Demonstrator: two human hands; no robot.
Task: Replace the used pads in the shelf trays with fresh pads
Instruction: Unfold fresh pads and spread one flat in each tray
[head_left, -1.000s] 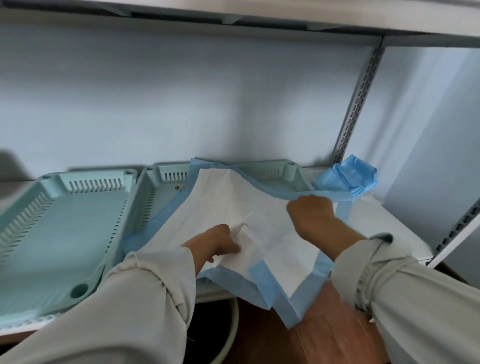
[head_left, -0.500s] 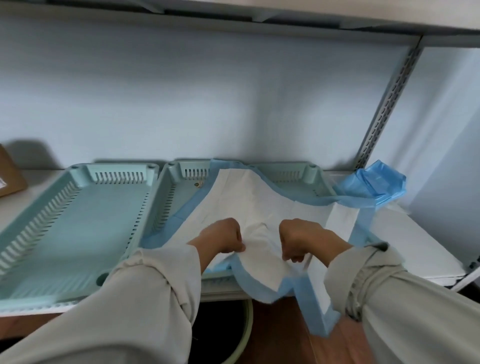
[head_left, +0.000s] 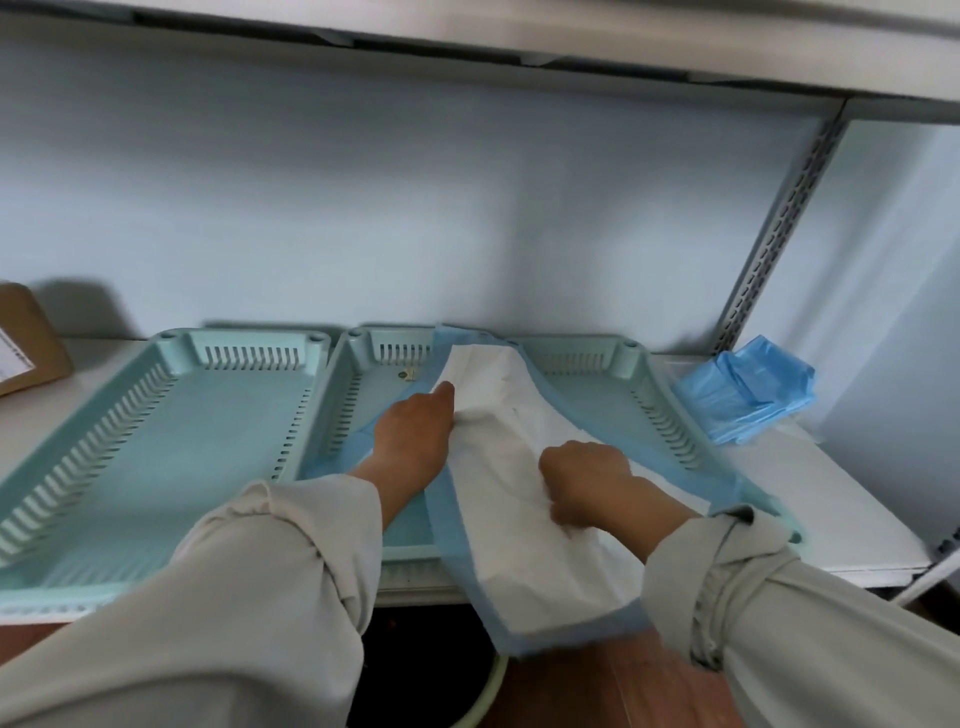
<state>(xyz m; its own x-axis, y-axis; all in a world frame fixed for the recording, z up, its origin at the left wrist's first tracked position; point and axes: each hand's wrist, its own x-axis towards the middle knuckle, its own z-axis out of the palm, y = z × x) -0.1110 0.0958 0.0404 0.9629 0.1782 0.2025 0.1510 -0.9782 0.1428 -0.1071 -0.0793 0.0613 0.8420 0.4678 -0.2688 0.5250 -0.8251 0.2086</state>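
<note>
I count two teal trays (head_left: 156, 441) (head_left: 644, 410) on the shelf and one white, blue-edged pad (head_left: 519, 499). One folded blue stack (head_left: 748, 389), one cardboard box (head_left: 26, 343), two hands (head_left: 415, 431) (head_left: 592, 480).

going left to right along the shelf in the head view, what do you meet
cardboard box → empty left tray → right tray with the white-and-blue pad gathered by the left hand and right hand → folded blue pads

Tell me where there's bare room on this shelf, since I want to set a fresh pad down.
The left tray has a bare floor. Bare shelf lies between the right tray and the blue folded pads. The right tray is crowded: the pad and both hands, left and right.
</note>
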